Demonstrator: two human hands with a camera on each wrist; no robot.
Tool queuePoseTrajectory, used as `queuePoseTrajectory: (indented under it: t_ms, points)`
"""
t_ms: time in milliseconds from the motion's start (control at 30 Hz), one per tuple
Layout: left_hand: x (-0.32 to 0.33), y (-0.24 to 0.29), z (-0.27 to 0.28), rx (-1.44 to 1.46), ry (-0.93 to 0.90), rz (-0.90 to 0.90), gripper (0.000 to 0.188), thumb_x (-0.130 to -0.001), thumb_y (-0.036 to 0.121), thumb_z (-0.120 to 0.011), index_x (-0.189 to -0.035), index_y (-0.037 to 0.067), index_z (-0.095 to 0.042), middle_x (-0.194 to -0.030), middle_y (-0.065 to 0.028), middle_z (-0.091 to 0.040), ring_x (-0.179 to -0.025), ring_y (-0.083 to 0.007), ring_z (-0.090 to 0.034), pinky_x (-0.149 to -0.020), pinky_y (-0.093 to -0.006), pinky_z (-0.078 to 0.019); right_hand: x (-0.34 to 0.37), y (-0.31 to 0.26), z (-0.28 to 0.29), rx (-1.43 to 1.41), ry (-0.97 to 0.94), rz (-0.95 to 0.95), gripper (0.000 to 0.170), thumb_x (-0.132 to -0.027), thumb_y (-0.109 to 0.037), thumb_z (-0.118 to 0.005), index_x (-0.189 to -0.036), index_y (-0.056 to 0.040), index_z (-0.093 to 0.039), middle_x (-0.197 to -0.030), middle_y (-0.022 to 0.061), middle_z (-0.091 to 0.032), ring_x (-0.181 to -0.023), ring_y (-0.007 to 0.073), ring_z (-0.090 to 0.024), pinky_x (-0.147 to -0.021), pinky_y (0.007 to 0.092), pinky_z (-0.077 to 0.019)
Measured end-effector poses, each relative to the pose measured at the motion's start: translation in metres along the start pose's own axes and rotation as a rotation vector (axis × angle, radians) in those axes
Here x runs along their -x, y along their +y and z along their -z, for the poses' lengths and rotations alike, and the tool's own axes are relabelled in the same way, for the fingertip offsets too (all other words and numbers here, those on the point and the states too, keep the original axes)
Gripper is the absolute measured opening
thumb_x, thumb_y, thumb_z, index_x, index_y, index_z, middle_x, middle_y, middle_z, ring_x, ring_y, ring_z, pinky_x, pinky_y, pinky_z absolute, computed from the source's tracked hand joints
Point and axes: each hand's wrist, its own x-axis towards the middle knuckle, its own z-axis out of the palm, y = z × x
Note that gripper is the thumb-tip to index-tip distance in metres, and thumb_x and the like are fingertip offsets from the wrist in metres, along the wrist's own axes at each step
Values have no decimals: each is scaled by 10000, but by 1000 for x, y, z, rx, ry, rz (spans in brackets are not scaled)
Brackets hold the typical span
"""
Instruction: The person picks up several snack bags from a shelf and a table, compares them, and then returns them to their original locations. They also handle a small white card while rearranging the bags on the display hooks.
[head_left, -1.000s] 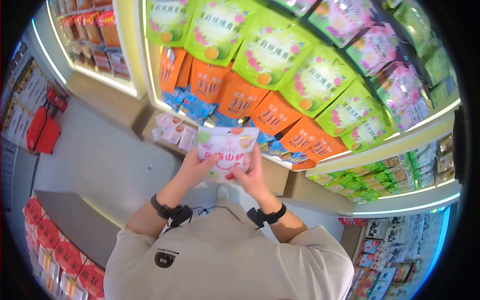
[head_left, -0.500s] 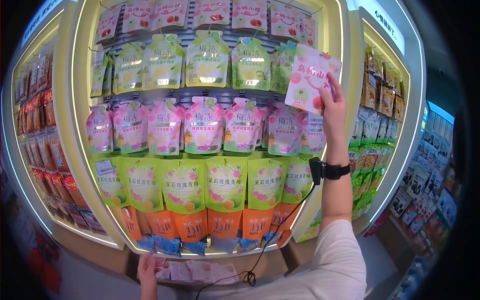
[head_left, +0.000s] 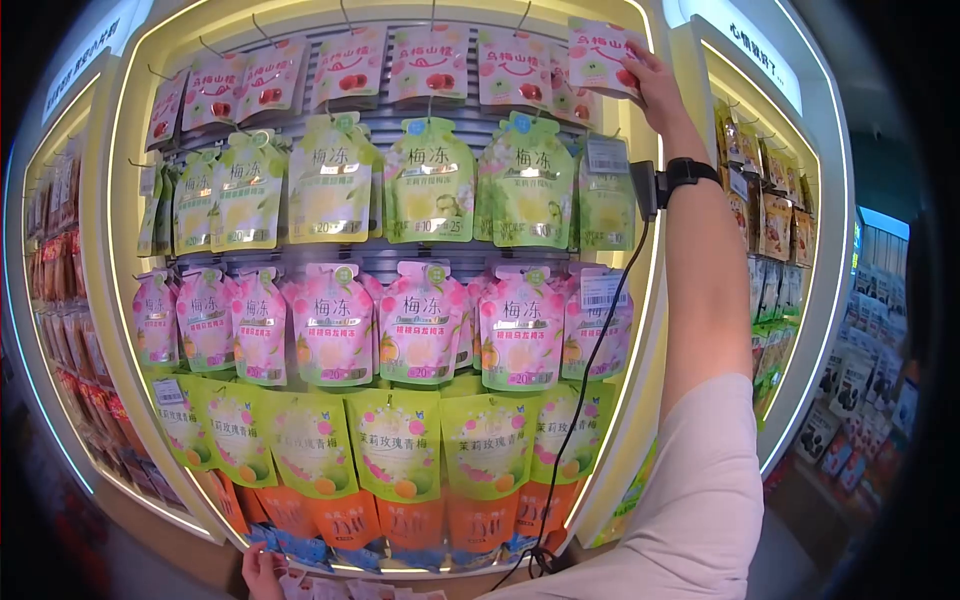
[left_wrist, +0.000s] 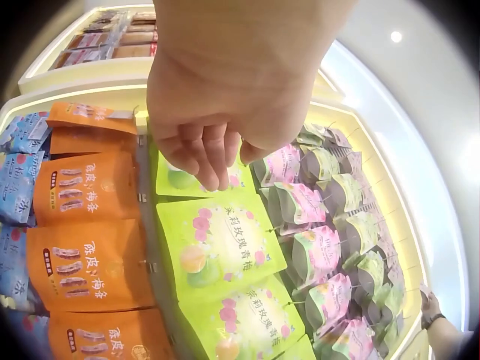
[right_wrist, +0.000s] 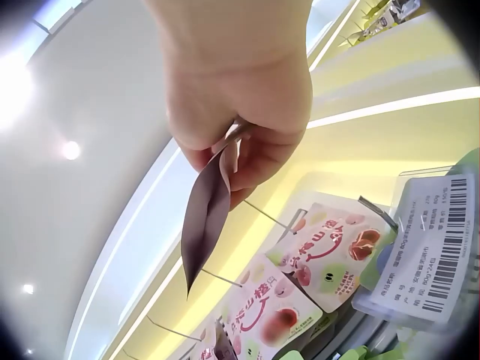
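At the top right of the head view, my right hand (head_left: 660,92) pinches the edge of a pink and white pouch (head_left: 600,55), level with the top row of matching pouches (head_left: 430,65). The right wrist view shows this pouch (right_wrist: 207,217) side-on between thumb and fingers, with hung pouches (right_wrist: 270,304) below and right of it. My left hand (head_left: 263,572) is low at the bottom left, near small pink packets (head_left: 320,588). Its fingers hang loosely curled in the left wrist view, and the hand (left_wrist: 217,135) holds nothing, above green pouches (left_wrist: 221,244).
Metal hooks (head_left: 345,14) stick out along the top of the lit display. Rows of green jelly pouches (head_left: 430,180), pink jelly pouches (head_left: 420,325) and orange bags (head_left: 410,525) fill it below. A price tag (right_wrist: 424,247) stands at the right. A black cable (head_left: 590,370) hangs from the right wrist.
The head view has tilted up from the floor to the display. Both hands held the pouch earlier; the left let go, and the right has raised it to the top row.
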Motion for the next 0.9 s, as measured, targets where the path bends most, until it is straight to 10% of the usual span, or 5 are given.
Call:
queuePoseTrajectory:
  t_ms: [900]
  points:
    - [5,-3,-43,-55,23,112,263,-891,180,-530,-1114,55,-590,-926,-41,-613,-778,-118,-561,-631,-230,-468,-29,5,-2,54,5,-91,385,-865,-212,-557,-1248,-190,-527,-910,-41,-601,-862,36,-534,-763,278,-411]
